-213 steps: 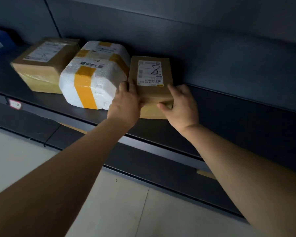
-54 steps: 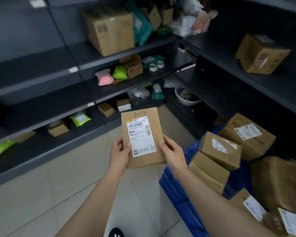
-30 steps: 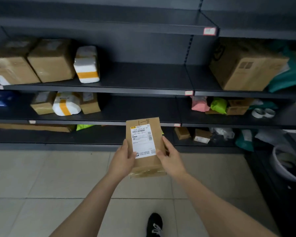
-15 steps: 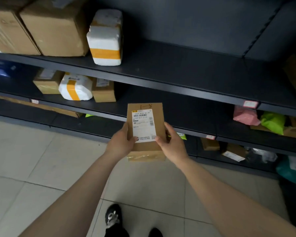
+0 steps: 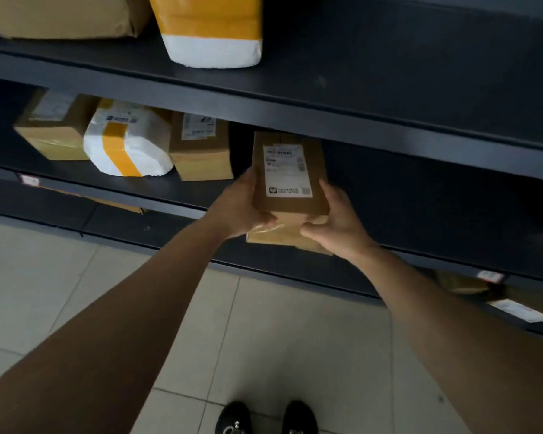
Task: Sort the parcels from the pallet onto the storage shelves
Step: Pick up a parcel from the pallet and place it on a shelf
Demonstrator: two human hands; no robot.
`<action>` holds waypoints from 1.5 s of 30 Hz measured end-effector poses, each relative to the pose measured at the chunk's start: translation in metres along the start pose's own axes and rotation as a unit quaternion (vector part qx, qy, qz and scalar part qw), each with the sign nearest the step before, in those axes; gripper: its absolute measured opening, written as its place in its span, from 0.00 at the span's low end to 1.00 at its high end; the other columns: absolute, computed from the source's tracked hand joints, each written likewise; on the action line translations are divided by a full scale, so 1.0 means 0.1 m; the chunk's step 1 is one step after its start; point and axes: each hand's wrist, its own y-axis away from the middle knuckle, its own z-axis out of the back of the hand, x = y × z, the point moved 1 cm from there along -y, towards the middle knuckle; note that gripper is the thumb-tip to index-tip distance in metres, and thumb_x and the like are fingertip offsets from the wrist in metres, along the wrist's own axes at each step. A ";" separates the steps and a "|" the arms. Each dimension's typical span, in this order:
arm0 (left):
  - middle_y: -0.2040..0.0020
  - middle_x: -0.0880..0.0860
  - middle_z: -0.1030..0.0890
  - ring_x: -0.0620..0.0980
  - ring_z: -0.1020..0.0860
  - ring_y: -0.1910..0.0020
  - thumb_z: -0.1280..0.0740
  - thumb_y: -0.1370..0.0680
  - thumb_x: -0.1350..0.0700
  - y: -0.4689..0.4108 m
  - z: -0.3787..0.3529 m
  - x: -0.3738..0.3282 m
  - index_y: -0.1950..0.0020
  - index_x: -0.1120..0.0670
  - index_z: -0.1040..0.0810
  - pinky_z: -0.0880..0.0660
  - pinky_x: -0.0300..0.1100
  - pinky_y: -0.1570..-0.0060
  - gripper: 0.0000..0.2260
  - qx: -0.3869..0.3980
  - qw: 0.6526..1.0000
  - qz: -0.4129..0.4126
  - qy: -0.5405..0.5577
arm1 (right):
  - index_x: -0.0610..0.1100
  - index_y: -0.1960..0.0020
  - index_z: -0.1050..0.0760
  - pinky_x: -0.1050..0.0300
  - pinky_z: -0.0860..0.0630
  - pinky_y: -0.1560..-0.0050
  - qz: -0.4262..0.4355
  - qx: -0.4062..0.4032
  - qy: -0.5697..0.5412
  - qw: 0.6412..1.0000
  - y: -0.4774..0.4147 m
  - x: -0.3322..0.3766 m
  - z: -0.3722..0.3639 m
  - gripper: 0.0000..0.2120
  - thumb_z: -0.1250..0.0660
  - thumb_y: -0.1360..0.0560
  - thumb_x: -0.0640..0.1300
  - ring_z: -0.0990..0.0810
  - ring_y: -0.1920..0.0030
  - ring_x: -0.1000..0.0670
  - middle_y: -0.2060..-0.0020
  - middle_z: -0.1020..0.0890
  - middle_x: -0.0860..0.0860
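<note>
The left hand [image 5: 242, 208] and right hand [image 5: 336, 223] grasp the flat parcel [image 5: 290, 173] by its near corners, at the mouth of the middle shelf [image 5: 198, 192], just right of a brown box [image 5: 201, 151]. It is possibly not yet resting there. The glossy taped end could slip from the hands, or the far edge could catch the upper shelf [image 5: 326, 100]. The parcel is matte cardboard with a smooth label.

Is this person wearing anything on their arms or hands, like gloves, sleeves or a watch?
No. The left forearm and right forearm are bare up to the picture's edge, with no sleeve showing. The left hand and right hand wear no gloves, and no watch, band or ring shows on the sides facing the camera. The only clothing visible is a pair of black shoes.
</note>
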 end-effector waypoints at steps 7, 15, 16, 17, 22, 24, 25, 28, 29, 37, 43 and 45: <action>0.30 0.57 0.31 0.56 0.31 0.32 0.27 0.27 0.56 -0.86 -0.07 0.46 0.27 0.57 0.35 0.34 0.43 0.35 0.31 -0.093 0.982 -0.043 -0.159 | 0.46 0.22 0.41 0.58 0.42 0.26 0.065 -0.050 0.120 0.989 -1.03 -0.30 -0.15 0.34 0.30 0.24 0.45 0.39 0.26 0.47 0.25 0.40 0.46; 0.31 0.59 0.34 0.59 0.33 0.34 0.33 0.22 0.54 -1.32 -0.14 0.81 0.27 0.56 0.35 0.29 0.52 0.36 0.25 -0.209 0.927 -0.029 -0.310 | 0.45 0.25 0.34 0.57 0.34 0.34 0.154 -0.113 0.214 0.958 -1.62 -0.38 -0.40 0.27 0.32 0.23 0.44 0.30 0.32 0.43 0.30 0.35 0.42; 0.32 0.59 0.34 0.60 0.33 0.34 0.33 0.22 0.53 -1.36 -0.13 0.81 0.27 0.56 0.35 0.29 0.52 0.36 0.25 -0.212 0.921 -0.024 -0.327 | 0.44 0.25 0.34 0.56 0.32 0.35 0.162 -0.117 0.220 0.955 -1.64 -0.37 -0.41 0.27 0.32 0.23 0.43 0.30 0.33 0.42 0.30 0.35 0.42; 0.32 0.60 0.35 0.60 0.33 0.34 0.33 0.22 0.52 -1.39 -0.13 0.81 0.27 0.57 0.36 0.29 0.53 0.36 0.25 -0.211 0.914 -0.018 -0.345 | 0.44 0.25 0.35 0.56 0.31 0.36 0.168 -0.119 0.225 0.952 -1.66 -0.37 -0.42 0.27 0.33 0.22 0.43 0.29 0.34 0.42 0.29 0.36 0.42; 0.30 0.60 0.35 0.60 0.35 0.33 0.36 0.21 0.49 -1.36 -0.14 0.71 0.24 0.59 0.43 0.36 0.54 0.35 0.30 -0.192 0.875 0.020 -0.444 | 0.45 0.22 0.44 0.54 0.30 0.36 0.150 -0.094 0.258 0.950 -1.66 -0.33 -0.44 0.31 0.36 0.21 0.42 0.30 0.31 0.43 0.25 0.41 0.43; 0.27 0.59 0.39 0.59 0.38 0.31 0.35 0.22 0.45 -1.28 -0.14 0.67 0.23 0.59 0.47 0.38 0.54 0.34 0.35 -0.174 0.870 0.037 -0.459 | 0.44 0.20 0.52 0.52 0.32 0.32 0.109 -0.072 0.258 0.957 -1.59 -0.35 -0.42 0.37 0.34 0.21 0.43 0.34 0.28 0.43 0.23 0.44 0.43; 0.25 0.59 0.42 0.59 0.39 0.30 0.35 0.22 0.44 -1.21 -0.14 0.65 0.22 0.59 0.48 0.39 0.54 0.33 0.37 -0.163 0.868 0.045 -0.467 | 0.44 0.20 0.54 0.51 0.34 0.31 0.091 -0.063 0.264 0.958 -1.53 -0.36 -0.40 0.39 0.33 0.22 0.43 0.37 0.26 0.43 0.22 0.45 0.43; 0.24 0.58 0.44 0.59 0.44 0.27 0.35 0.23 0.43 -0.97 -0.17 0.55 0.22 0.60 0.49 0.41 0.56 0.30 0.39 -0.127 0.863 0.053 -0.487 | 0.43 0.20 0.54 0.48 0.38 0.28 0.050 -0.030 0.314 0.947 -1.26 -0.41 -0.32 0.40 0.32 0.22 0.48 0.45 0.23 0.43 0.22 0.47 0.44; 0.24 0.58 0.43 0.58 0.44 0.27 0.34 0.23 0.43 -0.88 -0.19 0.51 0.22 0.60 0.48 0.42 0.56 0.30 0.38 -0.115 0.863 0.051 -0.490 | 0.43 0.21 0.53 0.47 0.39 0.27 0.042 -0.023 0.331 0.942 -1.15 -0.42 -0.28 0.40 0.33 0.22 0.49 0.47 0.22 0.43 0.22 0.47 0.44; 0.27 0.55 0.38 0.56 0.40 0.28 0.33 0.24 0.48 0.01 -0.39 -0.08 0.25 0.57 0.40 0.41 0.55 0.31 0.31 -0.021 0.862 -0.010 -0.507 | 0.45 0.26 0.40 0.45 0.40 0.28 0.002 -0.001 0.405 0.914 0.09 -0.38 0.02 0.33 0.32 0.25 0.55 0.42 0.25 0.43 0.29 0.35 0.46; 0.30 0.55 0.34 0.55 0.37 0.30 0.31 0.25 0.54 0.72 -0.58 -0.66 0.25 0.57 0.41 0.40 0.49 0.31 0.32 0.033 0.860 -0.103 -0.499 | 0.46 0.24 0.43 0.44 0.47 0.25 -0.087 -0.005 0.392 0.916 1.28 -0.35 0.43 0.34 0.34 0.24 0.56 0.47 0.23 0.44 0.26 0.39 0.45; 0.31 0.55 0.33 0.55 0.36 0.31 0.31 0.24 0.54 0.97 -0.68 -0.92 0.26 0.57 0.40 0.38 0.48 0.32 0.30 0.043 0.849 -0.139 -0.508 | 0.47 0.25 0.41 0.45 0.46 0.26 -0.117 -0.023 0.392 0.912 1.73 -0.34 0.59 0.32 0.34 0.24 0.56 0.45 0.23 0.44 0.27 0.37 0.46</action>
